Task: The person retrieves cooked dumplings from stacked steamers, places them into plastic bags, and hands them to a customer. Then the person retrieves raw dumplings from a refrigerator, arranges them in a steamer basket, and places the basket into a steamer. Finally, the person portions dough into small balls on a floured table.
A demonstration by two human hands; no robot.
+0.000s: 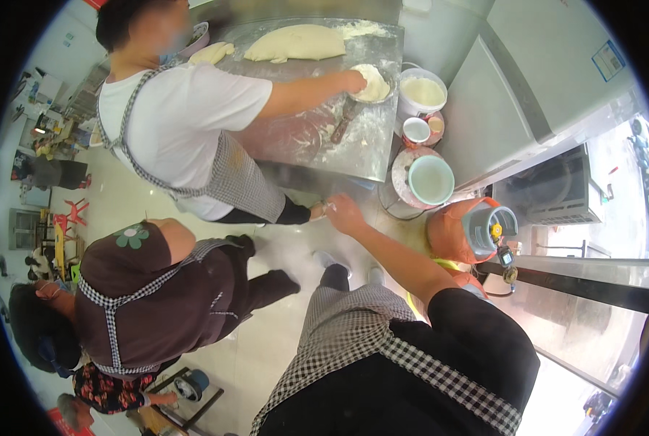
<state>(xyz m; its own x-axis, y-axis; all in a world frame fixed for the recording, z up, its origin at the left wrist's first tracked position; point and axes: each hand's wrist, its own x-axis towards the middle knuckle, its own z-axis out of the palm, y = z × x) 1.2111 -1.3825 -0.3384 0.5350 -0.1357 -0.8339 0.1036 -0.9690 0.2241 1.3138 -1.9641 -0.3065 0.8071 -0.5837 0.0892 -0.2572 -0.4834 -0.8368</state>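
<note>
My right hand reaches forward over the floor, below the steel worktable's near edge in the picture. Its fingers are bent together, with a small whitish bit at the fingertips; whether that is flour or a held thing is unclear. My left hand is out of view. On the steel worktable lies a large slab of dough. A co-worker's hand dips into a bowl of flour at the table's right side. Beside that bowl rests a dough scraper with a brown handle.
A white bucket of pale powder, a small white tub and a mint-green basin stand right of the table. A gas cylinder is near my right arm. Two aproned co-workers stand ahead and left.
</note>
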